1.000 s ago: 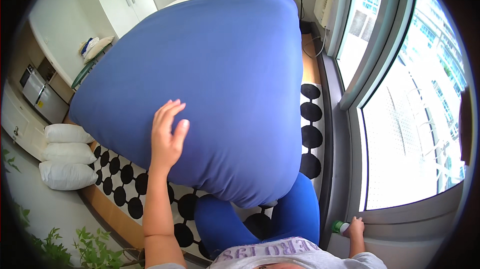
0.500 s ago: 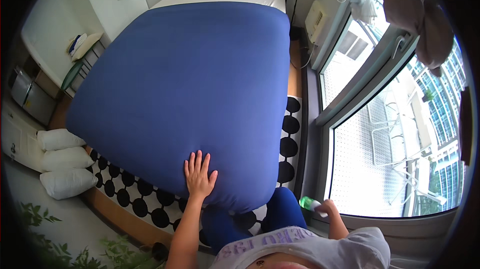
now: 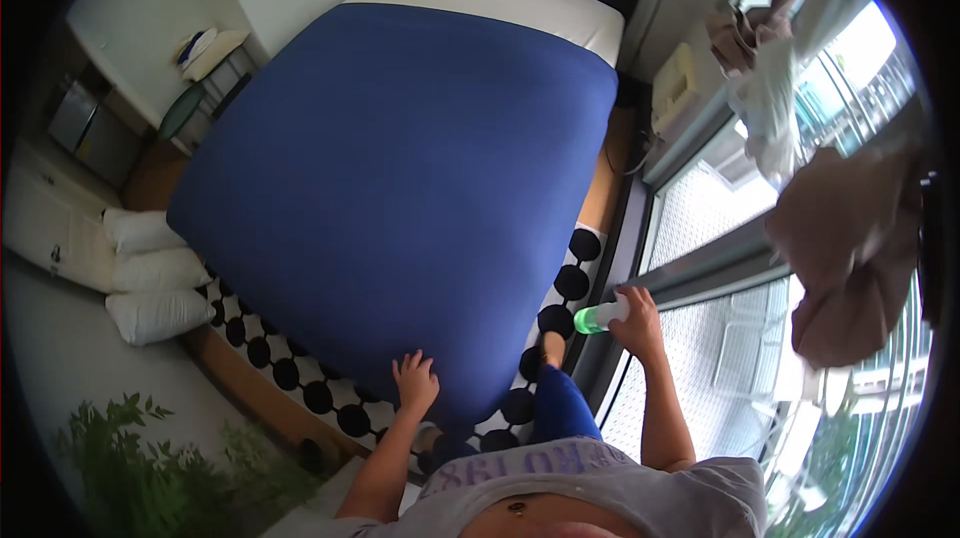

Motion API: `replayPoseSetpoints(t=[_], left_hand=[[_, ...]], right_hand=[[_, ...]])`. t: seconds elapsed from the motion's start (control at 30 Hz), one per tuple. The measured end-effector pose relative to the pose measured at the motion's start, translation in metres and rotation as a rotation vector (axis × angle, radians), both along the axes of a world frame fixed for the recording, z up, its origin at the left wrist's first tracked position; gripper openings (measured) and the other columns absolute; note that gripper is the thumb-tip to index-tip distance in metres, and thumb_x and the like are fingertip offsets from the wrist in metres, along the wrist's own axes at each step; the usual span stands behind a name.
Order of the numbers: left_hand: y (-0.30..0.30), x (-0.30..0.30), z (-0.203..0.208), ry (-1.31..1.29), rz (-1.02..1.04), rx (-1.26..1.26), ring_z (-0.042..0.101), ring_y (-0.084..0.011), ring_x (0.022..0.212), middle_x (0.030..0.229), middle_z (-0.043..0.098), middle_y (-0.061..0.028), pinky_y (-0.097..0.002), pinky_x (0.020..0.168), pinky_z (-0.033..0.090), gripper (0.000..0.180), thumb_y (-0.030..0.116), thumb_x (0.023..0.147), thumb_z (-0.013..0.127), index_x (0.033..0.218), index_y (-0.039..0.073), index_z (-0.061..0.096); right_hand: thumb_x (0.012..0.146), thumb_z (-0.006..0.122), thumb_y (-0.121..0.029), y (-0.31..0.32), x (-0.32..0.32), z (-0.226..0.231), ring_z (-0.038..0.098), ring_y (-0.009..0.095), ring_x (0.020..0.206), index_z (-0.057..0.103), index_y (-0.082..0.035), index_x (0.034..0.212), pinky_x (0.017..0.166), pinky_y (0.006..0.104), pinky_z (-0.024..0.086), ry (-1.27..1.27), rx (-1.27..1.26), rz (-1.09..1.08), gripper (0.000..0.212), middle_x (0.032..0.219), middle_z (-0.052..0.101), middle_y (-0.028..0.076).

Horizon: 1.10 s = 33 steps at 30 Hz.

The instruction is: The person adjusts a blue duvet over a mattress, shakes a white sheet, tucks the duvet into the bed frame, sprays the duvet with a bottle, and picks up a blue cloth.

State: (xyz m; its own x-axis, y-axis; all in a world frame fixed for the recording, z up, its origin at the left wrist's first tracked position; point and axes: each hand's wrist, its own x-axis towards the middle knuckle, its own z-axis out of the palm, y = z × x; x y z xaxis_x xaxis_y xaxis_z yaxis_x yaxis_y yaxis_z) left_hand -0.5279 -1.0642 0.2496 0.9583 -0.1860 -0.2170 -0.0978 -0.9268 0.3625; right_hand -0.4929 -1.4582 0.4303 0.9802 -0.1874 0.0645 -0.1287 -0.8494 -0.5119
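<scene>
A smooth blue cover (image 3: 400,158) lies over the bed, with white bedding (image 3: 480,0) showing at the head end. My left hand (image 3: 415,383) is at the near foot edge of the bed, fingers spread, resting on or just above the cover; I cannot tell which. Out to the right, beside the window frame, my right hand (image 3: 640,322) grips a green and white bottle (image 3: 597,317). The bottle is tilted on its side, its green end pointing left toward the bed and its white end within my fingers.
A black-dotted white rug (image 3: 318,396) runs under the bed. White pillows (image 3: 160,318) are stacked at the left, near a green plant (image 3: 135,458). Brown cloth (image 3: 845,248) hangs before the windows at right. A white heater-like unit (image 3: 673,88) is on the wall.
My right hand has risen and come forward with the bottle. My left hand has slid nearer me to the bed's edge, its fingers less flat. The view has turned, and my foot now shows.
</scene>
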Motion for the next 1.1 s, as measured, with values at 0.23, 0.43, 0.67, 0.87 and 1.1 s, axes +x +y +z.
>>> replayPoseSetpoints(t=[0.23, 0.43, 0.67, 0.87, 1.1], left_hand=[[-0.19, 0.145, 0.134, -0.298, -0.07, -0.571, 0.046, -0.0345, 0.114, 0.126, 0.045, -0.0185, -0.0429, 0.099, 0.032, 0.078, 0.028, 0.066, 0.074, 0.131, 0.006, 0.036], [-0.242, 0.204, 0.169, 0.087, 0.259, -1.007, 0.052, -0.0251, 0.107, 0.119, 0.05, -0.0142, -0.0351, 0.089, 0.041, 0.069, 0.017, 0.066, 0.074, 0.124, 0.005, 0.039], [-0.264, 0.27, 0.149, -0.13, 0.358, -1.352, 0.052, -0.0158, 0.1, 0.108, 0.052, -0.0082, -0.0323, 0.083, 0.044, 0.064, 0.006, 0.068, 0.07, 0.123, 0.004, 0.038], [-0.244, 0.361, 0.134, 0.052, 0.019, -0.887, 0.05, -0.0253, 0.109, 0.12, 0.049, -0.014, -0.0359, 0.09, 0.042, 0.06, 0.018, 0.076, 0.068, 0.125, 0.0, 0.04], [-0.189, 0.453, 0.081, 0.141, 0.546, -0.792, 0.053, -0.026, 0.109, 0.121, 0.052, -0.0176, -0.0351, 0.09, 0.043, 0.048, 0.022, 0.082, 0.061, 0.124, 0.003, 0.047]], right_hand=[[0.058, 0.065, -0.006, 0.001, 0.153, 0.091, 0.054, 0.034, 0.098, 0.049, -0.005, 0.115, 0.086, 0.0393, 0.043, 0.044, 0.327, 0.627, 0.059, 0.104, 0.056, 0.016], [0.058, 0.076, -0.014, 0.009, 0.232, 0.094, 0.055, 0.027, 0.099, 0.043, -0.005, 0.122, 0.087, 0.0361, 0.042, -0.013, 0.664, 0.694, 0.073, 0.103, 0.056, 0.012], [0.061, 0.075, -0.015, 0.045, 0.293, 0.032, 0.057, 0.018, 0.091, 0.045, -0.003, 0.117, 0.078, 0.032, 0.047, 0.17, 1.16, 0.559, 0.064, 0.101, 0.056, 0.008], [0.062, 0.069, -0.008, 0.011, 0.409, -0.011, 0.058, 0.017, 0.075, 0.05, -0.002, 0.109, 0.067, 0.0309, 0.047, 0.107, 0.856, 0.399, 0.051, 0.084, 0.059, 0.007], [0.065, 0.071, -0.017, -0.106, 0.612, -0.068, 0.056, 0.014, 0.069, 0.057, -0.001, 0.098, 0.061, 0.0298, 0.045, 0.186, 0.94, 0.116, 0.039, 0.081, 0.058, 0.005]])
